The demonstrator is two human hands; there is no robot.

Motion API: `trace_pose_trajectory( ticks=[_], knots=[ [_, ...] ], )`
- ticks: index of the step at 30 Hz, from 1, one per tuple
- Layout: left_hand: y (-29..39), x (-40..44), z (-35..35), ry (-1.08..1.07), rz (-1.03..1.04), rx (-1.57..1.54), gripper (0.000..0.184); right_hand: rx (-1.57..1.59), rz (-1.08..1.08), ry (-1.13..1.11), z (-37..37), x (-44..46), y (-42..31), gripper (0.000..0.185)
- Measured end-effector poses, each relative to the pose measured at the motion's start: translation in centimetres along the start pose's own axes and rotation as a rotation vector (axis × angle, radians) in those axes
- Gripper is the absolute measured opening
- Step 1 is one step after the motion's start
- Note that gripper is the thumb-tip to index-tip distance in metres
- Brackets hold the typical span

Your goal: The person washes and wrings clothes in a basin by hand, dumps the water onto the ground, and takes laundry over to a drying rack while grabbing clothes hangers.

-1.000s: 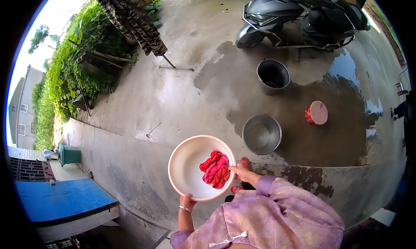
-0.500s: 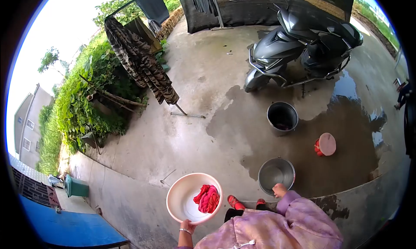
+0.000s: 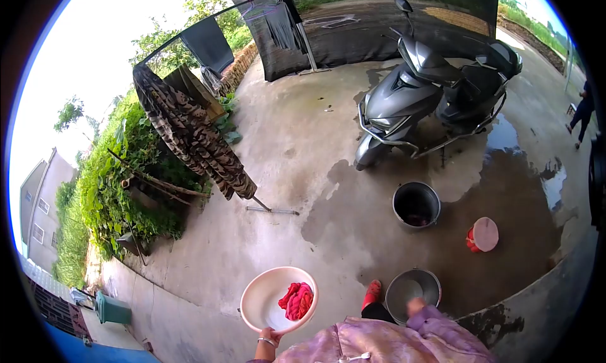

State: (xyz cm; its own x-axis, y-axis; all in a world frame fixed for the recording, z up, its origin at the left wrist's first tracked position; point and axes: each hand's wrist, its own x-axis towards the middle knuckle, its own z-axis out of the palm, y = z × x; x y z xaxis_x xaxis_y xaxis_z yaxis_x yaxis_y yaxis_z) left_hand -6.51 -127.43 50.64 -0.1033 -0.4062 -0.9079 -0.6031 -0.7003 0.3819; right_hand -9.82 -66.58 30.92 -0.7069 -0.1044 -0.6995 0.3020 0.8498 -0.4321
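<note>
My left hand (image 3: 270,335) grips the near rim of a pale pink basin (image 3: 254,293), tilted a little. Bunched red and pink wet-looking cloth (image 3: 295,301) lies inside on its right side. My right hand (image 3: 415,306), blurred, is closed at the near rim of a grey metal bucket (image 3: 432,287); its exact hold on the rim or handle is hard to see. The bucket's inside looks bare grey. My purple sleeve covers part of its near side, and one foot in a red shoe (image 3: 372,292) shows between basin and bucket.
A black bucket (image 3: 434,206) with dark contents stands ahead, beside a pink-topped stool (image 3: 485,234) on wet concrete. A grey scooter (image 3: 404,104) is parked behind. Camouflage clothing (image 3: 189,136) hangs on a rack at left. A person (image 3: 582,113) is at far right.
The view has tipped upward, so the yard sits lower in the picture. One foot has come forward. Both hands stay at the basin and the bucket. The person at far right shows more.
</note>
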Motion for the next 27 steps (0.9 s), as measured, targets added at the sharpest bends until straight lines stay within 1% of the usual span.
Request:
trace_pose_trajectory(
  ticks=[2, 4, 5, 6, 7, 8, 10, 11, 13, 15, 17, 19, 20, 21, 22, 23, 24, 25, 27],
  knots=[
    [1.5, 3.2, 2.3, 0.016, -0.045, -0.031, 0.031, 0.158, 0.043, 0.083, -2.1, 2.2, -1.2, 0.019],
    [3.0, 3.6, 6.0, 0.022, 0.037, 0.107, 0.034, 0.351, 0.085, 0.191, -5.0, 6.0, -4.1, 0.017],
    [3.9, 3.9, 8.1, 0.025, 0.082, 0.178, 0.035, 0.397, 0.101, 0.224, -6.6, 7.5, -5.5, 0.017],
    [4.2, 7.7, 8.5, -0.007, 0.011, 0.072, 0.028, 0.443, 0.117, 0.257, -8.3, 9.0, -7.2, 0.016],
    [4.6, 11.5, 8.9, -0.031, -0.062, -0.033, 0.021, 0.226, 0.011, 0.255, -9.8, 9.6, -7.3, 0.016],
    [5.2, 10.1, 9.9, -0.011, -0.046, -0.026, 0.02, 0.009, -0.092, 0.276, -10.6, 10.9, -6.8, 0.016],
    [6.8, 8.1, 13.0, -0.019, -0.033, -0.048, 0.019, -0.374, -0.215, 0.298, -12.7, 12.4, -8.1, 0.015],
    [7.5, 7.3, 14.5, -0.027, -0.037, -0.055, 0.019, -0.011, -0.006, 0.227, -13.3, 13.1, -8.8, 0.015],
    [9.2, 6.5, 17.5, -0.052, -0.046, -0.062, 0.018, 0.263, 0.188, 0.141, -14.7, 15.3, -9.5, 0.016],
    [10.6, 5.9, 19.7, -0.057, -0.058, -0.065, 0.017, 0.322, 0.234, 0.11, -15.9, 15.1, -11.0, 0.016],
    [12.3, 6.2, 22.5, -0.024, -0.044, -0.008, 0.017, 0.609, 0.34, 0.177, -22.2, 14.3, -15.4, 0.017],
    [13.2, 7.3, 24.3, 0.033, -0.032, 0.041, 0.018, 0.371, 0.293, 0.226, -22.3, 17.0, -15.5, 0.017],
    [13.7, 8.4, 24.4, -0.013, -0.035, 0.044, 0.02, 0.337, 0.281, 0.243, -21.9, 18.8, -15.3, 0.018],
    [14.0, 7.8, 25.1, -0.049, 0.02, 0.068, 0.019, 0.353, 0.288, 0.256, -21.7, 20.3, -15.0, 0.019],
    [14.5, 8.2, 25.1, -0.044, 0.014, 0.086, 0.018, 0.369, 0.301, 0.246, -21.8, 21.8, -14.9, 0.02],
    [15.2, 7.9, 25.5, -0.068, -0.062, 0.079, 0.016, 0.371, 0.319, 0.23, -22.3, 23.3, -14.7, 0.021],
    [15.4, 10.1, 24.3, -0.09, -0.054, 0.033, 0.017, 0.394, 0.389, 0.094, -23.7, 24.4, -14.9, 0.021],
    [15.5, 11.4, 23.9, -0.009, -0.015, 0.098, 0.026, 0.312, 0.361, 0.163, -24.1, 26.0, -15.0, 0.022],
    [14.6, 10.7, 24.4, -0.193, 0.583, 0.512, 0.016, 0.148, 0.301, 0.303, -24.0, 29.4, -13.2, 0.024]
  ],
)
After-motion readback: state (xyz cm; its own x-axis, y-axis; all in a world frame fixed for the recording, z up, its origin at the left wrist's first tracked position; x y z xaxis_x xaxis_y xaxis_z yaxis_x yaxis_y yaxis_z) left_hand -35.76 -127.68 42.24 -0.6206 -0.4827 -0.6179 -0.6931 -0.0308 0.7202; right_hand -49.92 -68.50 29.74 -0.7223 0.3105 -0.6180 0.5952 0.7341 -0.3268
